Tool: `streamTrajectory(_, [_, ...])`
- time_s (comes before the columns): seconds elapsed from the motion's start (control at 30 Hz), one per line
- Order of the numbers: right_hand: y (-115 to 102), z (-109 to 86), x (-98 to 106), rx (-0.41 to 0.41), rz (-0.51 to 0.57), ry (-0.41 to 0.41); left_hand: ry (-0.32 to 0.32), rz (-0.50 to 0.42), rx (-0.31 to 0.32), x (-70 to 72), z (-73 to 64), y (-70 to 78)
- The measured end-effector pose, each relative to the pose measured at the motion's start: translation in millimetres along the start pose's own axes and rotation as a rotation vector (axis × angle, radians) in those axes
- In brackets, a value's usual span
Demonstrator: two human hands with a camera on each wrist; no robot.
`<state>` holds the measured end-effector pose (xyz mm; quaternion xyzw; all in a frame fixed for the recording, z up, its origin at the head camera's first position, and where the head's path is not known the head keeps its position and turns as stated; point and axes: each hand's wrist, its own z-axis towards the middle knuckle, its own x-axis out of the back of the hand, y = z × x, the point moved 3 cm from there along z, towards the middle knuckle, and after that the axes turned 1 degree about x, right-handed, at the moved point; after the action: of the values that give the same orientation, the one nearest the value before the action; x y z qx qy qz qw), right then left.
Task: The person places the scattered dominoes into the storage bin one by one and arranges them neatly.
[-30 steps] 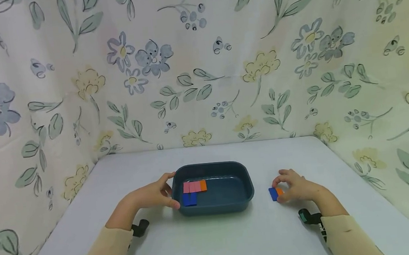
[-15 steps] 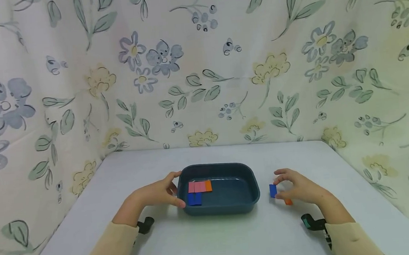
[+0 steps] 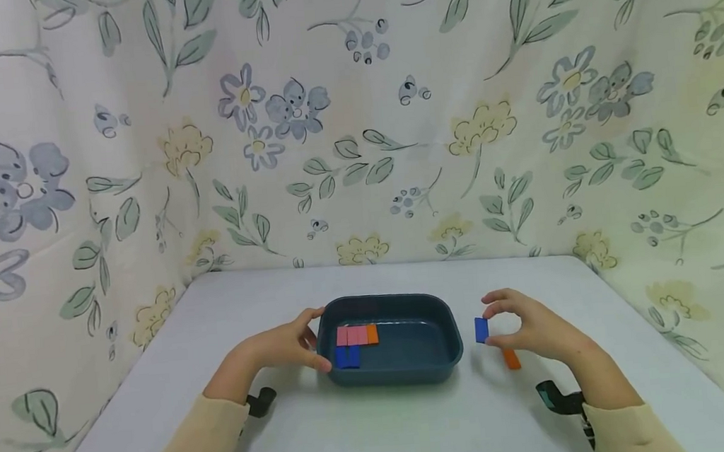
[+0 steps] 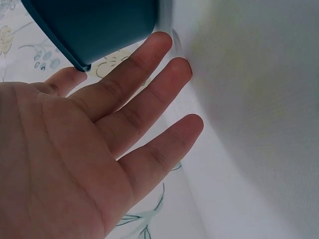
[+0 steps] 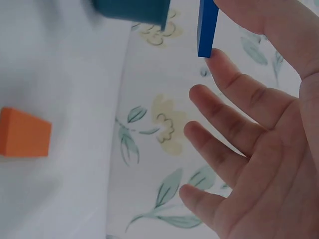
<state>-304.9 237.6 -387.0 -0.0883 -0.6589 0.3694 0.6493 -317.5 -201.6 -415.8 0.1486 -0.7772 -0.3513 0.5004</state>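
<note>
A dark teal plastic tub [image 3: 393, 376] stands on the white table. My left hand [image 3: 285, 345] rests on its left end, thumb and index finger spread at the rim. In the left wrist view the other fingers [image 4: 149, 99] stretch out fairly straight beside the tub wall. My right hand [image 3: 539, 325] pinches a thin blue block [image 3: 481, 330] upright between thumb and index finger, right of the tub. The right wrist view shows the remaining fingers [image 5: 224, 114] spread. An orange block [image 3: 511, 358] lies on the table below the right hand, partly covered by it.
Inside the tub, at its left, are pink blocks [image 3: 353, 335] beside an orange block [image 3: 372, 334], with blue blocks [image 3: 348, 357] in front. A floral curtain [image 3: 356, 148] hangs behind and beside the table [image 3: 378, 430].
My right hand has drawn the blue block away from the orange one and raised it off the table. The orange block stays behind. My left hand keeps its place at the tub; the head view shifts.
</note>
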Motion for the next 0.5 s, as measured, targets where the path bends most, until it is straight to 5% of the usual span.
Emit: streamTrajectory(0.5, [-36.4,0.5,-16.0,0.159,0.053,-0.014,0.009,0.001,0.003,-1.1,-1.9,1.9])
